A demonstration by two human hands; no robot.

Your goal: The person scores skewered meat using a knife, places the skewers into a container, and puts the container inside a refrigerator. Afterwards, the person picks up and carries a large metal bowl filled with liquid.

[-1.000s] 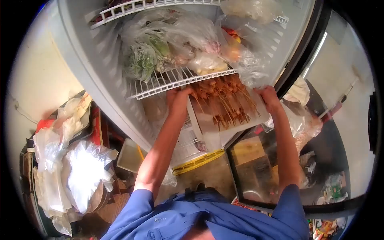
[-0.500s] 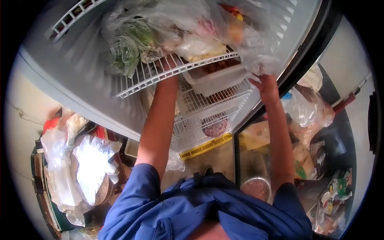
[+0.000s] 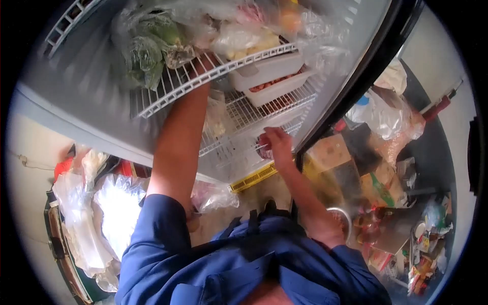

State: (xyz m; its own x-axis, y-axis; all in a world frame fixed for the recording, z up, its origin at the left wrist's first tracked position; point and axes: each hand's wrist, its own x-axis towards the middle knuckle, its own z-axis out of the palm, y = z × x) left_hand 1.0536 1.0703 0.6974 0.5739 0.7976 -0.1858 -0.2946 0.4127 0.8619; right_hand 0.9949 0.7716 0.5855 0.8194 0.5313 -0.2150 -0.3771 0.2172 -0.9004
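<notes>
While an open refrigerator stands before a person in blue, its upper wire shelf carries bagged greens, and the rack below holds two white plastic tubs, one showing reddish food. The left hand reaches beneath the upper shelf, its grip too obscured to tell; the right hand, half open and empty, hangs before a dark-red package.

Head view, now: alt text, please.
A person in blue reaches the left arm into an open fridge, under a wire shelf of bagged food, its end obscured. The right hand is lower in frame, at the opening, apart from the white trays beneath the shelf.
</notes>
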